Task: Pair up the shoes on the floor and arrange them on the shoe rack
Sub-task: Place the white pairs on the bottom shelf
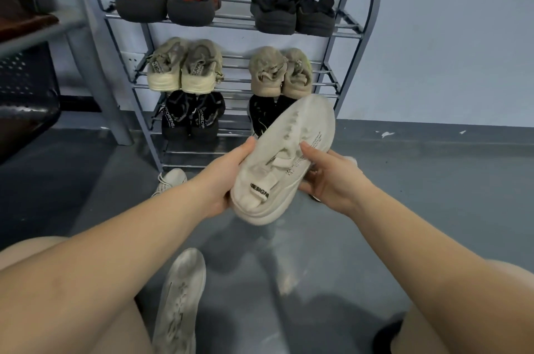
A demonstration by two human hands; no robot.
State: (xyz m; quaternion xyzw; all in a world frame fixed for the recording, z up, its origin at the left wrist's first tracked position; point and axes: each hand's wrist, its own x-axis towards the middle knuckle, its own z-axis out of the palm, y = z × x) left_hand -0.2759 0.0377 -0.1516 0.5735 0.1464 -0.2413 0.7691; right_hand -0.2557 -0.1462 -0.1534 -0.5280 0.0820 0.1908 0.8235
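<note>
**A white sneaker held in both hands before a half-filled shoe rack**

A grey metal shoe rack with arched side frames and rail shelves (358, 33) stands against a pale wall on a grey floor (433, 180). Its top shelf carries a pair of dark grey shoes with red inside (166, 5) at the left and a pair of black shoes (291, 15) at the right. The second shelf holds a pair of beige knit sneakers with cream soles (183, 69) at the left and a pair of tan sneakers (280, 73) at the right. On the third shelf, a pair of black sneakers with white lettering (192, 115) sits at the left; another black shoe (261, 115) at the right is partly hidden. The lowest rails below show no shoes.

In front of the rack, raised above the floor, is an off-white knit sneaker with a lettered heel tab (284, 160), heel toward the viewer, toe pointing up toward the rack. The left hand (228, 177) grips its left side, thumb curled over the upper. The right hand (329, 180) holds its right side, thumb on top, fingers wrapped beneath.

A second off-white sneaker (180, 301) lies on the floor between the person's knees, below the hands. A third off-white sneaker (170, 181) rests at the rack's foot, just beyond the left forearm.
</note>
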